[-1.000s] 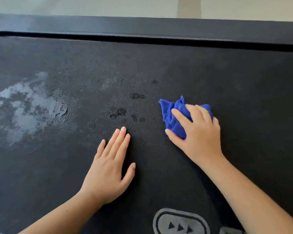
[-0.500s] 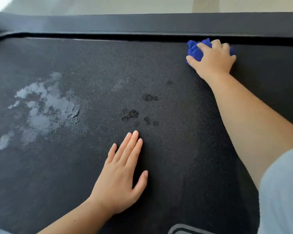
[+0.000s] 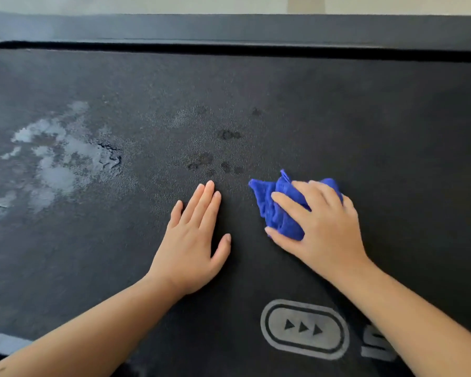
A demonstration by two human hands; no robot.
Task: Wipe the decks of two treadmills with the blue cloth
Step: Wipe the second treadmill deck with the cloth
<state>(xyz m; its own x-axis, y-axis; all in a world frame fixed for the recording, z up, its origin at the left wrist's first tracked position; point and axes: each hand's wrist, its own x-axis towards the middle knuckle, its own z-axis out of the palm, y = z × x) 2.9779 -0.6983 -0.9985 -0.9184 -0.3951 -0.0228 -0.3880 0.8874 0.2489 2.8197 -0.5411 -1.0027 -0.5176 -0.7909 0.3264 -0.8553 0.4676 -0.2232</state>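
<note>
The black treadmill deck (image 3: 365, 118) fills the head view. My right hand (image 3: 324, 227) grips the bunched blue cloth (image 3: 278, 208) and holds it down on the belt right of centre, fingers curled over it. My left hand (image 3: 193, 240) lies flat on the belt just left of the cloth, fingers straight and together. A pale wet patch (image 3: 57, 161) spreads over the belt at the left, and a few small dark spots (image 3: 215, 159) sit just beyond my left fingertips.
The far side rail (image 3: 229, 28) of the treadmill runs across the top, with light floor beyond it. A grey arrow logo (image 3: 303, 329) is printed on the belt near the bottom, between my forearms.
My right hand swept the cloth out to the far rail, then pulled it back toward me to the middle of the belt. My left hand stayed flat in place.
</note>
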